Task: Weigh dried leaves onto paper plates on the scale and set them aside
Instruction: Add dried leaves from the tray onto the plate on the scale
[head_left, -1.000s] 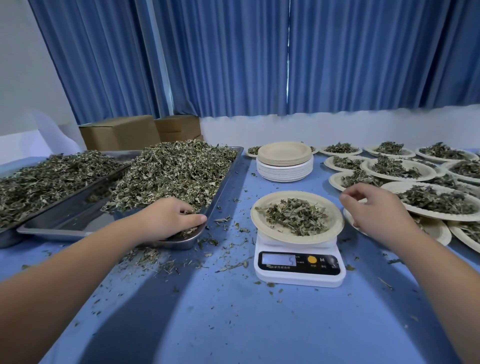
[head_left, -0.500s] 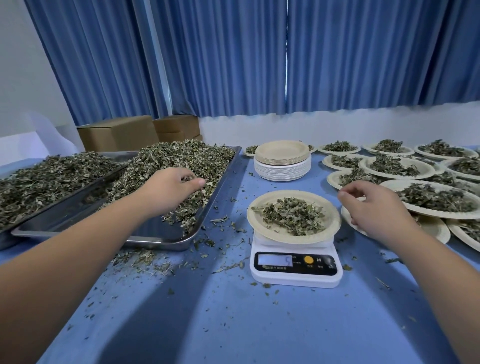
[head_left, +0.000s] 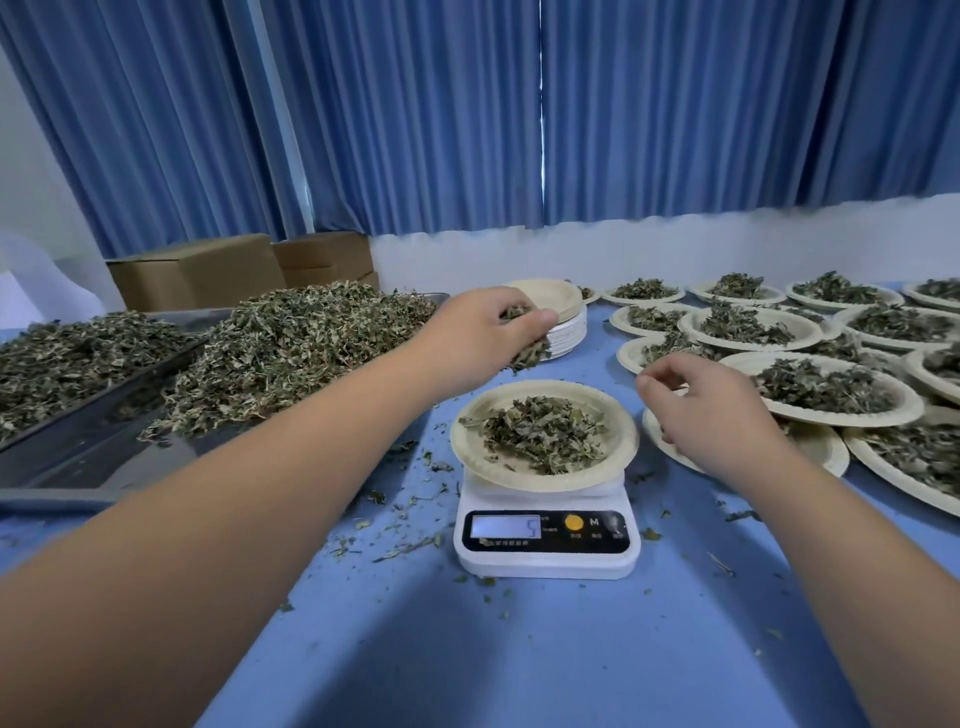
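Views: 1. Cam: head-worn, wide-angle. Pos.: above near edge of blue table (head_left: 519, 665). Faces: fwd & down, across it to curtains (head_left: 415, 130) at back. Range: close; scale (head_left: 545, 540) centre-frame, left hand (head_left: 483, 332) & right hand (head_left: 711, 415) extend in from bottom corners. Straight lines bow twd. frame edges.

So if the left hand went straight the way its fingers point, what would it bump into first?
Probably the stack of empty paper plates: the left hand, gripping a clump of dried leaves, points its fingers at it. Height is unclear, so it might pass over.
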